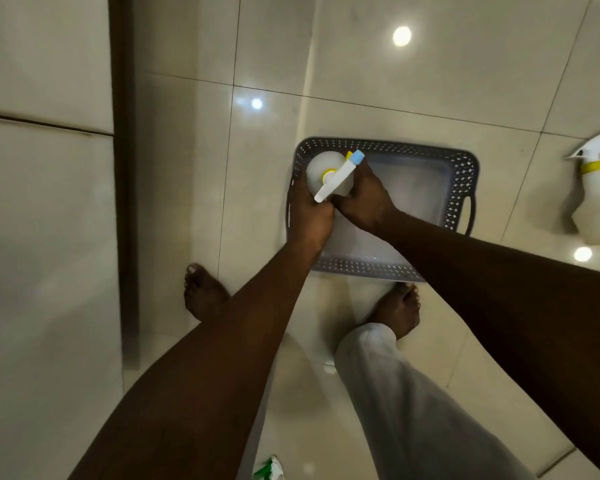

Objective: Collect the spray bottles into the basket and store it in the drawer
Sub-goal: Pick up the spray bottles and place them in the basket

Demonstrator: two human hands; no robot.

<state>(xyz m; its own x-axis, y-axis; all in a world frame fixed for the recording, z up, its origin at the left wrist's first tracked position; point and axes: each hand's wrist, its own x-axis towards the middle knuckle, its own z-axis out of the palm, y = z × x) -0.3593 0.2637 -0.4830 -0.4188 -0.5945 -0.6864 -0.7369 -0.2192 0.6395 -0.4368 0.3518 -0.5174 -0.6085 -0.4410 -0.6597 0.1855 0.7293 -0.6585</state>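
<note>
Hands: my left [310, 216] and right [362, 199] both wrap one bottle [328, 173], upright in the basket's [461, 174] left corner. Next I release, then fetch the second bottle [594, 202] lying right.

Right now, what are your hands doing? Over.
Left hand and right hand grip spray bottle inside basket. Second bottle on floor, right. Nothing blocking.

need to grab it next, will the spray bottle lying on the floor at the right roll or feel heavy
The spray bottle on the floor lies on its side on glossy tile, so a nudge may slide or roll it. Its rounded translucent body looks like thin plastic, probably light unless full. The trigger head likely limits rolling.
</note>
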